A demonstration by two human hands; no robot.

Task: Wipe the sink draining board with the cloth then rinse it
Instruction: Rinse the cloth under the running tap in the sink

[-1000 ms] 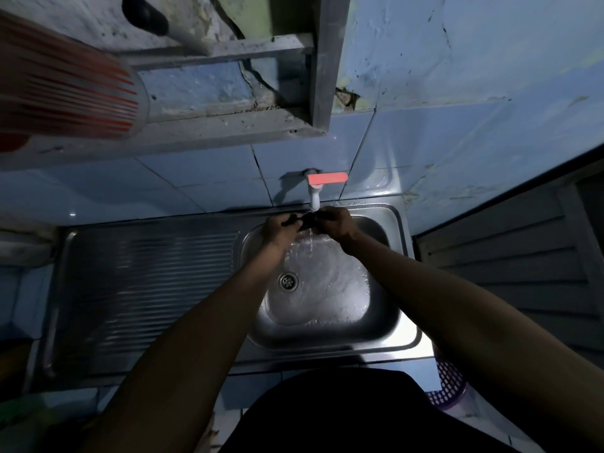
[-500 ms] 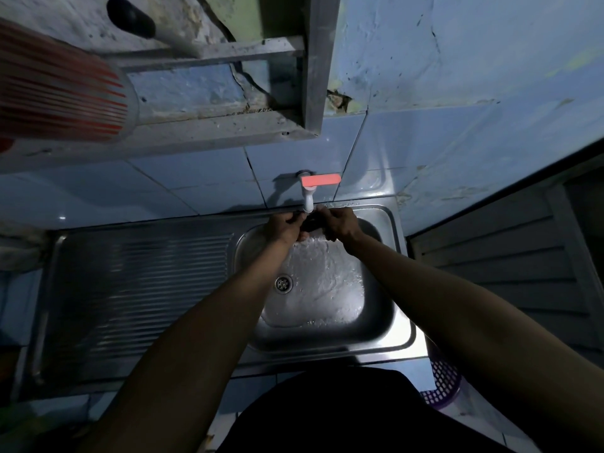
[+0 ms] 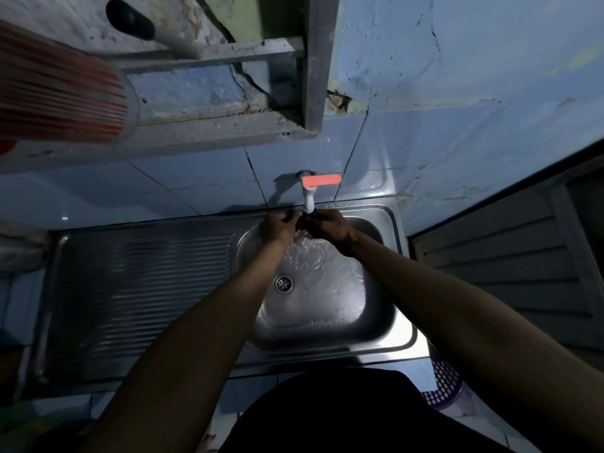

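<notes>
While water runs from the tap [image 3: 308,201], we have both hands together right under its spout, at about 12 o'clock over the sink bowl [image 3: 376,308]. Head view only.

Left hand [image 3: 277,228]: fingers curled inward, clamped on a small dark wad, the cloth [image 3: 302,223]. Right hand [image 3: 333,227]: fingers closed on the same wad from the other side. Cloth mostly hidden between the two; only a dark sliver shows at the gap, touching the stream.

Tap handle [image 3: 322,180] red, pointing toward 3 o'clock. Water spreads white and rippled across the bowl floor, reaching the drain [image 3: 283,283] at roughly 7 o'clock of the bowl.

Draining board [image 3: 140,289] lies at 9 o'clock of the bowl, ribbed steel; light too dim to tell wet from dry.

Purple perforated basket [image 3: 443,389] at 4 o'clock, below the sink's near corner. Metal shelf [image 3: 228,132] on the wall at 11 o'clock, with a red-striped container [image 3: 62,103] blurred.
</notes>
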